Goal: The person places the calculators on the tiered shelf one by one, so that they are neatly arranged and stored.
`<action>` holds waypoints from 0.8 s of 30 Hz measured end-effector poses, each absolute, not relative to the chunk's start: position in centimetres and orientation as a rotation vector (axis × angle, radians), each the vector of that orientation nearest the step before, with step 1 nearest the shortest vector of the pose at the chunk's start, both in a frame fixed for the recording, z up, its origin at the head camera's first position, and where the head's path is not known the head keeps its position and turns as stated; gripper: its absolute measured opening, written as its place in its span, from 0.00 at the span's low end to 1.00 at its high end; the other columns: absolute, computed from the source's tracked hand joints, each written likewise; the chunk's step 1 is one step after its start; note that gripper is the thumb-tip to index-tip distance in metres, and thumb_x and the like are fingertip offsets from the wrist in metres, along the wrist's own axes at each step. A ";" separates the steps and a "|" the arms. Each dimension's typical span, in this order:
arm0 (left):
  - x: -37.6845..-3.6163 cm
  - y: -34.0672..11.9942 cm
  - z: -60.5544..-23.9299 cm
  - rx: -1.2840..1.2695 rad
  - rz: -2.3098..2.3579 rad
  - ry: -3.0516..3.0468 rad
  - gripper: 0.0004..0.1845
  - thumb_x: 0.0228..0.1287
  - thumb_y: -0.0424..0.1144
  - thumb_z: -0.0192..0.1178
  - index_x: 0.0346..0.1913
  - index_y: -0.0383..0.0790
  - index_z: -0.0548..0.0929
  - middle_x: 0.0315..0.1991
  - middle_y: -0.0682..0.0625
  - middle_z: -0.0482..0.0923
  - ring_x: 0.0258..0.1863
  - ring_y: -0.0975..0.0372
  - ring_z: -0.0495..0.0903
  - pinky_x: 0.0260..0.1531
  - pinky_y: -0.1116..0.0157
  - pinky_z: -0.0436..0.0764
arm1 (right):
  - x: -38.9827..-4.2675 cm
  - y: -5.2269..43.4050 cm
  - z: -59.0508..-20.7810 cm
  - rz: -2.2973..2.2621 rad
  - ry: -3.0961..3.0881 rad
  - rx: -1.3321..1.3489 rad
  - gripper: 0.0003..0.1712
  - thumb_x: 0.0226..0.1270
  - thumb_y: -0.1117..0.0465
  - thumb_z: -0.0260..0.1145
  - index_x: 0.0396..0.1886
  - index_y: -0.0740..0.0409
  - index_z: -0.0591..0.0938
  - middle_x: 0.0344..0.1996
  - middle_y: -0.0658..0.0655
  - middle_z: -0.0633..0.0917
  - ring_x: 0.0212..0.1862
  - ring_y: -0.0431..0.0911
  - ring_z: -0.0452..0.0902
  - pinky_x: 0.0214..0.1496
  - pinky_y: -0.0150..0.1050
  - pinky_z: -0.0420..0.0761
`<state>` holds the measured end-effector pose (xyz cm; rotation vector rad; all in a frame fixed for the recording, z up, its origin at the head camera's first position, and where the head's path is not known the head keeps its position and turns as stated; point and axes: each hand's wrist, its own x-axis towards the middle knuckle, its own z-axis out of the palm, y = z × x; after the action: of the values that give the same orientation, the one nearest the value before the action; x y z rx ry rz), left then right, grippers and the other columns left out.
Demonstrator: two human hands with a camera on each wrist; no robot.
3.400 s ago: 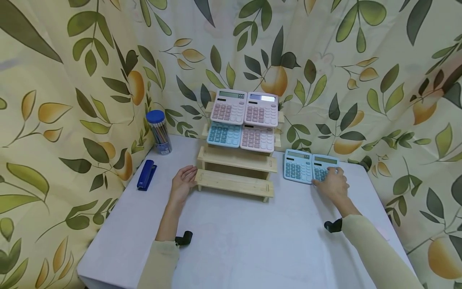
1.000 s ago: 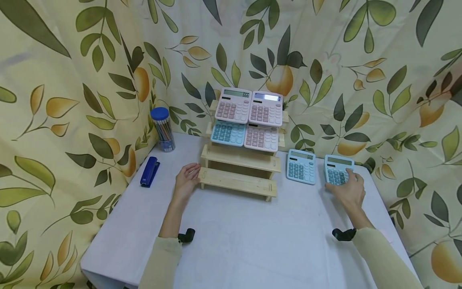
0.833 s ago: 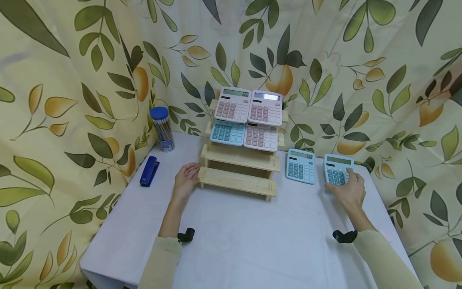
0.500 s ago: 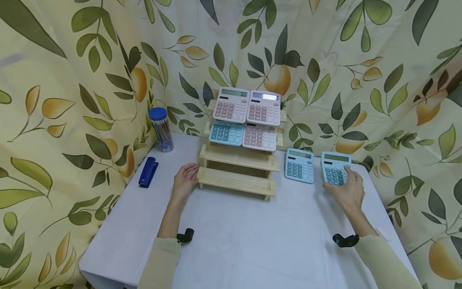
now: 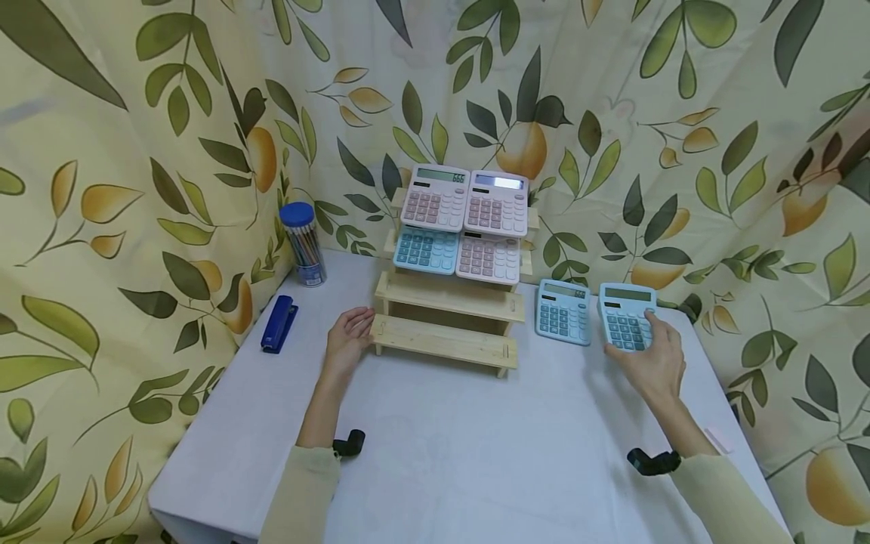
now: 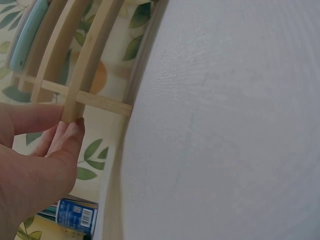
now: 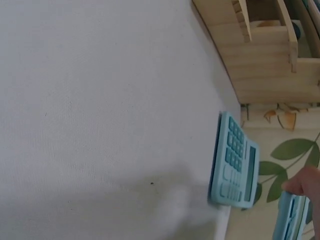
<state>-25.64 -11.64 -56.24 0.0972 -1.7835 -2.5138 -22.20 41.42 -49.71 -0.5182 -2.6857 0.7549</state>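
Gripping a blue calculator (image 5: 626, 317) by its near edge, our right hand (image 5: 654, 361) tilts it up off the white table (image 5: 448, 446), just beside a second blue calculator (image 5: 563, 311) lying flat. Our left hand (image 5: 347, 341) rests with relaxed fingers against the left end of the wooden stepped rack (image 5: 445, 321), whose upper tiers carry four more calculators.

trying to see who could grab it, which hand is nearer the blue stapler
Left. The left hand rests against the wooden rack's lowest step, just right of the blue stapler. The right hand grips a blue calculator far across the table.
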 end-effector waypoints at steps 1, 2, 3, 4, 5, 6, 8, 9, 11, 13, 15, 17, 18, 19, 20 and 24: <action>-25.7 -11.6 -56.3 0.097 -2.515 -1.780 0.34 0.61 0.07 0.51 0.70 0.26 0.67 0.69 0.33 0.71 0.73 0.47 0.71 0.72 0.64 0.73 | -22.1 41.3 -49.7 0.756 -2.680 -0.512 0.60 0.59 0.51 0.78 0.84 0.57 0.55 0.79 0.72 0.56 0.74 0.72 0.58 0.74 0.73 0.65; -25.7 -11.6 -56.3 0.097 -2.517 -1.776 0.34 0.61 0.07 0.51 0.70 0.26 0.68 0.69 0.33 0.71 0.73 0.47 0.71 0.72 0.64 0.73 | -22.0 41.2 -49.6 0.759 -2.675 -0.508 0.60 0.59 0.51 0.78 0.84 0.57 0.55 0.79 0.72 0.56 0.74 0.72 0.58 0.74 0.73 0.65; -25.7 -11.6 -56.3 0.094 -2.515 -1.778 0.34 0.60 0.07 0.51 0.70 0.26 0.68 0.69 0.33 0.71 0.73 0.47 0.71 0.72 0.64 0.73 | -21.9 41.1 -49.5 0.760 -2.674 -0.505 0.60 0.59 0.51 0.78 0.84 0.57 0.55 0.79 0.72 0.56 0.73 0.73 0.59 0.74 0.73 0.65; -25.6 -11.6 -56.3 0.094 -2.510 -1.781 0.34 0.60 0.07 0.51 0.70 0.26 0.68 0.69 0.33 0.71 0.73 0.47 0.71 0.72 0.64 0.73 | -21.8 40.9 -49.4 0.762 -2.669 -0.500 0.60 0.59 0.51 0.78 0.84 0.57 0.55 0.79 0.72 0.56 0.73 0.72 0.59 0.73 0.73 0.66; -25.6 -11.6 -56.3 0.093 -2.509 -1.781 0.33 0.60 0.07 0.51 0.70 0.26 0.68 0.69 0.33 0.71 0.73 0.47 0.71 0.72 0.64 0.73 | -21.7 40.8 -49.3 0.765 -2.666 -0.497 0.60 0.59 0.51 0.78 0.84 0.57 0.55 0.78 0.72 0.57 0.72 0.72 0.60 0.73 0.73 0.66; -25.6 -11.6 -56.4 0.092 -2.508 -1.781 0.34 0.60 0.07 0.51 0.70 0.26 0.68 0.69 0.32 0.71 0.73 0.46 0.71 0.72 0.64 0.74 | -21.6 40.7 -49.2 0.769 -2.661 -0.496 0.60 0.59 0.51 0.78 0.84 0.57 0.56 0.78 0.72 0.57 0.72 0.72 0.60 0.73 0.73 0.67; -25.6 -11.6 -56.3 0.094 -2.506 -1.785 0.34 0.61 0.08 0.51 0.70 0.26 0.68 0.69 0.33 0.71 0.73 0.46 0.71 0.71 0.64 0.74 | -21.4 40.4 -49.0 0.774 -2.654 -0.491 0.59 0.59 0.51 0.78 0.84 0.57 0.56 0.77 0.72 0.57 0.71 0.72 0.61 0.72 0.73 0.68; -25.6 -11.6 -56.3 0.094 -2.507 -1.785 0.34 0.61 0.08 0.52 0.70 0.26 0.68 0.69 0.33 0.71 0.73 0.46 0.71 0.72 0.64 0.74 | -21.3 40.3 -48.9 0.775 -2.650 -0.486 0.59 0.59 0.51 0.78 0.84 0.57 0.56 0.77 0.72 0.58 0.71 0.72 0.61 0.72 0.72 0.68; -25.5 -11.6 -56.3 0.102 -2.512 -1.783 0.34 0.61 0.08 0.52 0.71 0.26 0.68 0.69 0.33 0.71 0.73 0.47 0.71 0.72 0.63 0.74 | -21.1 40.1 -48.7 0.774 -2.643 -0.472 0.59 0.58 0.51 0.79 0.84 0.57 0.57 0.77 0.72 0.59 0.71 0.72 0.61 0.72 0.72 0.67; -25.4 -11.6 -56.2 0.104 -2.512 -1.777 0.34 0.61 0.08 0.52 0.71 0.27 0.68 0.69 0.33 0.71 0.73 0.47 0.71 0.72 0.63 0.74 | -21.0 39.9 -48.6 0.767 -2.638 -0.453 0.59 0.58 0.52 0.79 0.84 0.58 0.58 0.77 0.72 0.59 0.72 0.71 0.61 0.73 0.72 0.67; -25.4 -11.6 -56.2 0.105 -2.510 -1.776 0.34 0.61 0.08 0.52 0.71 0.26 0.68 0.69 0.33 0.72 0.73 0.47 0.71 0.72 0.62 0.74 | -20.9 39.8 -48.5 0.757 -2.634 -0.428 0.58 0.58 0.53 0.79 0.83 0.58 0.58 0.77 0.71 0.60 0.73 0.71 0.61 0.74 0.71 0.66; -25.5 -11.6 -56.2 0.103 -2.510 -1.771 0.34 0.60 0.08 0.51 0.70 0.26 0.68 0.69 0.32 0.72 0.73 0.47 0.71 0.72 0.62 0.73 | -20.7 39.6 -48.4 0.754 -2.632 -0.411 0.58 0.57 0.53 0.80 0.83 0.58 0.59 0.78 0.70 0.60 0.73 0.70 0.61 0.74 0.71 0.66; -25.5 -11.6 -56.2 0.100 -2.511 -1.767 0.34 0.60 0.07 0.51 0.71 0.26 0.68 0.69 0.32 0.71 0.73 0.46 0.71 0.72 0.62 0.73 | -20.6 39.5 -48.3 0.756 -2.632 -0.403 0.58 0.57 0.53 0.80 0.83 0.58 0.59 0.78 0.70 0.60 0.74 0.70 0.60 0.74 0.71 0.66; -25.5 -11.6 -56.2 0.101 -2.511 -1.768 0.34 0.60 0.07 0.51 0.71 0.26 0.68 0.69 0.32 0.72 0.73 0.46 0.71 0.72 0.62 0.73 | -20.6 39.4 -48.2 0.757 -2.631 -0.391 0.58 0.57 0.53 0.80 0.83 0.58 0.60 0.78 0.70 0.61 0.74 0.70 0.60 0.74 0.71 0.65; -25.5 -11.6 -56.2 0.103 -2.510 -1.769 0.34 0.60 0.07 0.51 0.71 0.26 0.68 0.69 0.32 0.72 0.73 0.46 0.71 0.72 0.62 0.73 | -20.5 39.3 -48.2 0.759 -2.629 -0.379 0.58 0.57 0.53 0.80 0.83 0.58 0.60 0.78 0.69 0.61 0.74 0.69 0.60 0.74 0.71 0.65; -25.5 -11.6 -56.2 0.100 -2.503 -1.774 0.34 0.60 0.07 0.51 0.71 0.26 0.68 0.69 0.32 0.72 0.72 0.46 0.71 0.72 0.62 0.73 | -20.1 38.7 -48.0 0.765 -2.624 -0.348 0.57 0.57 0.52 0.80 0.82 0.58 0.62 0.79 0.68 0.61 0.75 0.69 0.59 0.74 0.72 0.65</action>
<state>-25.52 -11.58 -56.19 0.0996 -1.7738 -2.5035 -20.13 38.74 -47.97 -0.3478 -2.6240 0.7651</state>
